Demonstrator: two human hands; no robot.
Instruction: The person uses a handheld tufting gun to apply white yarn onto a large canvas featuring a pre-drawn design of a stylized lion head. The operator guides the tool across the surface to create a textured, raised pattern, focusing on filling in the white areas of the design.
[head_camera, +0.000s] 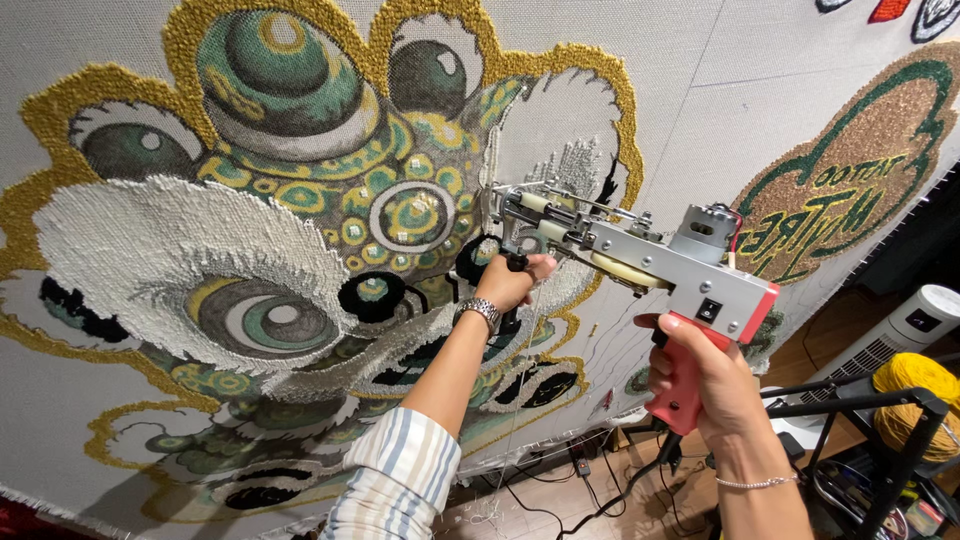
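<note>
A tufting gun with a silver body and red grip points its needle end at a stretched grey cloth. My right hand grips the red handle at the lower right. My left hand, a metal watch on its wrist, is closed around the gun's black front handle close to the cloth. The cloth bears a large tufted lion-dance face in green, gold, white and black yarn. The needle tip meets the white area at the face's right side.
A second tufted design in brown and green is on the cloth at the right. A yellow yarn cone sits on a black metal stand. A white tower fan and cables on the wooden floor lie below.
</note>
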